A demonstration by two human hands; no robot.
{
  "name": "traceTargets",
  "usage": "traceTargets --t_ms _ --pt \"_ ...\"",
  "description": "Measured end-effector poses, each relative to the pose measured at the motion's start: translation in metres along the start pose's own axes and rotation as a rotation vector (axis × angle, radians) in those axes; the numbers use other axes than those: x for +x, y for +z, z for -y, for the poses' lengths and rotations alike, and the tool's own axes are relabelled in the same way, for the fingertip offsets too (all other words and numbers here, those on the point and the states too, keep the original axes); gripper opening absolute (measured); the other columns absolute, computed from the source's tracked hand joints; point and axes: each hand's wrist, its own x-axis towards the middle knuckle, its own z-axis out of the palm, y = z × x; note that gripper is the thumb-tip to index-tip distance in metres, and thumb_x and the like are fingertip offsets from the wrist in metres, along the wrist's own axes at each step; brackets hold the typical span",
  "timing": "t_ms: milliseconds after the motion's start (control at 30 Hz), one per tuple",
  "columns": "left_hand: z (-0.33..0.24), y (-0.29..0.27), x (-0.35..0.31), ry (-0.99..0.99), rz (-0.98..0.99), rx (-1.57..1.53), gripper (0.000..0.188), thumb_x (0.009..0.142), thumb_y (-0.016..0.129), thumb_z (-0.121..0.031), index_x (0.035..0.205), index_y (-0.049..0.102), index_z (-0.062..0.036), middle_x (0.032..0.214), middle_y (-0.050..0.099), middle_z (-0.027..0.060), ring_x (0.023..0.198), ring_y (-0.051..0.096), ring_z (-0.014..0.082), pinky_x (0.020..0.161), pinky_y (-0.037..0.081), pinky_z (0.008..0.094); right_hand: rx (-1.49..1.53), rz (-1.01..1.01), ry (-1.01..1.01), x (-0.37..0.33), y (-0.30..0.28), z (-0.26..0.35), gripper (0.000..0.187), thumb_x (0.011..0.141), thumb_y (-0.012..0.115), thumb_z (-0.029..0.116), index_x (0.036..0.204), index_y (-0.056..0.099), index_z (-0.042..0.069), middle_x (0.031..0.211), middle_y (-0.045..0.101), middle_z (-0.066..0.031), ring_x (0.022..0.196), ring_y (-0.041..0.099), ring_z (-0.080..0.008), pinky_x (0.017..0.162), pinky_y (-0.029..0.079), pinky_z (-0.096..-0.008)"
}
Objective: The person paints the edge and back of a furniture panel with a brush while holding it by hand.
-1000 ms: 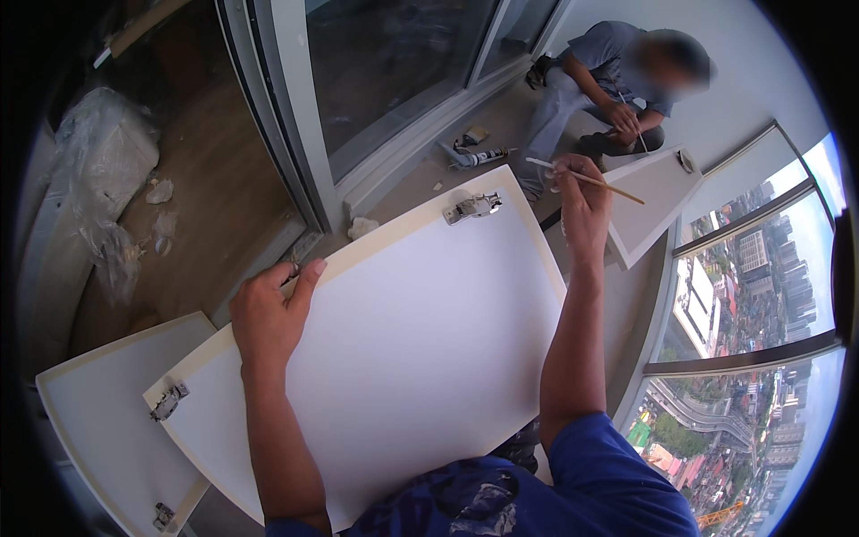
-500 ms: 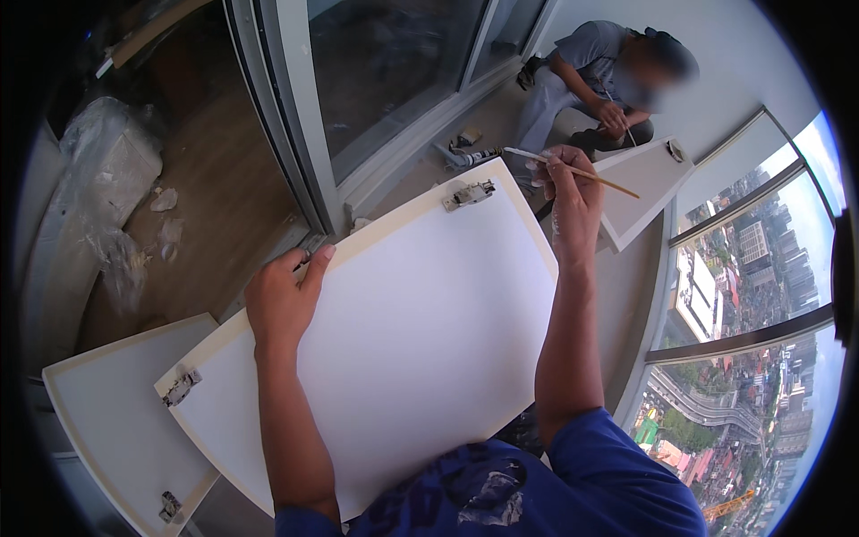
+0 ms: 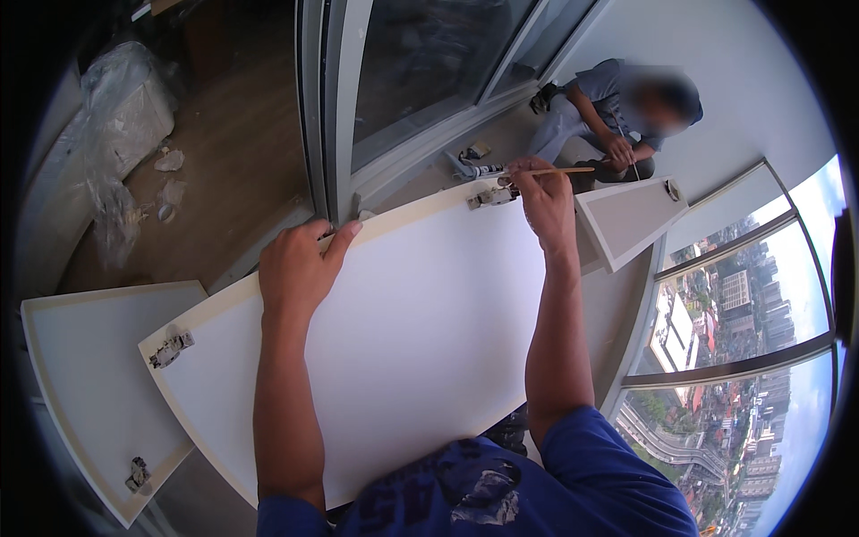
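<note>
Two metal hinges (image 3: 172, 349) sat along the far edge of the white panel (image 3: 420, 313), which lay in front of the blue shirt (image 3: 582, 479). The left hand (image 3: 304, 268) gripped that edge between them; the right hand (image 3: 547, 201) pinched a thin brush (image 3: 574, 170) near the right one.

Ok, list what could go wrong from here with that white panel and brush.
1. The brush in the right grip is close to the metal hinge, so it might smear or knock it.
2. The left grip holds the white panel by one edge; it could tilt if that hold loosens.
3. The panel's left corner overlaps another panel in view; if they touch, which I can't tell, edges may scrape.
</note>
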Motion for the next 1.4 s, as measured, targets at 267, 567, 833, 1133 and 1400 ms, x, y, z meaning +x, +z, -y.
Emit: traceTargets --t_ms 267,567,833,1133,1400 --pt "0.006 0.009 0.000 0.081 -0.112 -0.053 0.058 0.100 0.070 -0.059 0.094 0.080 -0.0017 0.079 0.075 0.0204 0.071 0.070 0.0370 0.071 0.055 0.0446 0.005 0.045 -0.020 0.009 -0.004 0.001 0.035 0.090 0.061 0.023 0.106 0.079 -0.003 0.093 0.080 -0.0168 0.087 0.078 -0.0261 0.083 0.059 -0.0350" --pt "0.001 0.003 0.000 0.026 -0.029 -0.029 0.059 0.100 0.069 -0.061 0.101 0.083 -0.0039 0.088 0.079 0.0183 0.085 0.077 0.0359 0.078 0.059 0.0456 -0.041 0.082 -0.062 0.014 -0.007 -0.002 0.033 0.091 0.062 0.022 0.104 0.080 -0.003 0.092 0.080 -0.0167 0.085 0.077 -0.0255 0.083 0.058 -0.0357" --pt "-0.002 0.000 0.000 -0.005 0.017 -0.005 0.062 0.099 0.068 -0.063 0.107 0.083 -0.0034 0.092 0.080 0.0186 0.088 0.078 0.0353 0.081 0.061 0.0448 -0.011 0.095 -0.035 0.015 -0.005 -0.005 0.033 0.094 0.062 0.022 0.106 0.079 -0.003 0.090 0.080 -0.0163 0.087 0.078 -0.0251 0.083 0.059 -0.0356" --pt "0.001 0.003 0.001 0.006 0.004 -0.017 0.063 0.100 0.068 -0.064 0.111 0.083 -0.0034 0.096 0.081 0.0186 0.091 0.078 0.0351 0.082 0.061 0.0450 -0.129 0.103 -0.092 0.010 -0.008 0.012 0.034 0.095 0.059 0.023 0.109 0.079 -0.002 0.092 0.081 -0.0166 0.088 0.079 -0.0266 0.085 0.060 -0.0366" --pt "-0.003 -0.003 0.001 -0.009 0.031 0.005 0.063 0.100 0.068 -0.063 0.111 0.083 -0.0032 0.094 0.081 0.0178 0.089 0.079 0.0344 0.081 0.061 0.0442 -0.231 0.095 -0.093 0.008 -0.010 0.017 0.033 0.095 0.058 0.021 0.109 0.078 -0.001 0.092 0.080 -0.0177 0.090 0.080 -0.0318 0.086 0.060 -0.0388"
